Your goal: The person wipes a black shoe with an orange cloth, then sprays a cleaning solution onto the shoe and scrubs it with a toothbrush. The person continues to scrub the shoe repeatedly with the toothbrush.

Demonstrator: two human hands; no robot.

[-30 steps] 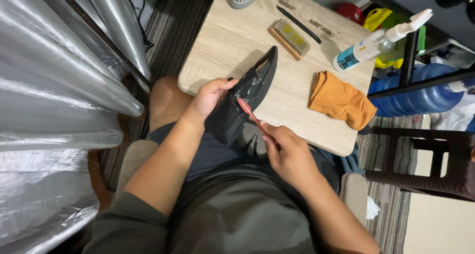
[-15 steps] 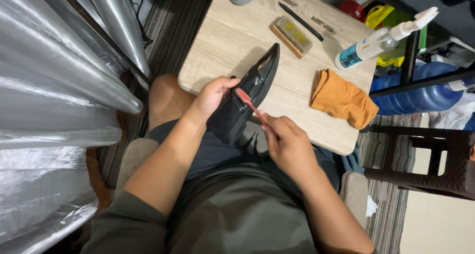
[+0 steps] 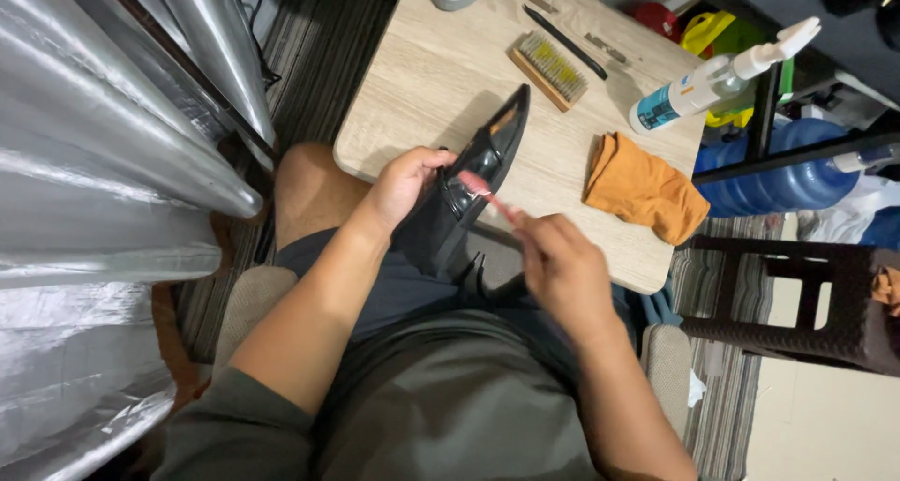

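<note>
One black shoe (image 3: 466,195) is held over the lap at the near edge of a light wooden table (image 3: 431,78), its pointed toe aimed away across the tabletop and its opening turned upward. The shoe is gripped from its left side by the left hand (image 3: 405,183), whose fingers are curled closed around the upper. A thin pink-handled brush (image 3: 483,190) is laid against the shoe's shiny side, and its handle is pinched in the closed fingers of the right hand (image 3: 561,265), which is kept just to the right of and nearer than the shoe. Farther out on the table, an orange cloth (image 3: 642,186) is seen crumpled to the right, a wooden brush with pale bristles (image 3: 550,68) lies beyond the toe, and a white spray bottle (image 3: 717,78) is lying tilted at the far right edge. A dark slim tool (image 3: 567,40) rests just behind the wooden brush.
</note>
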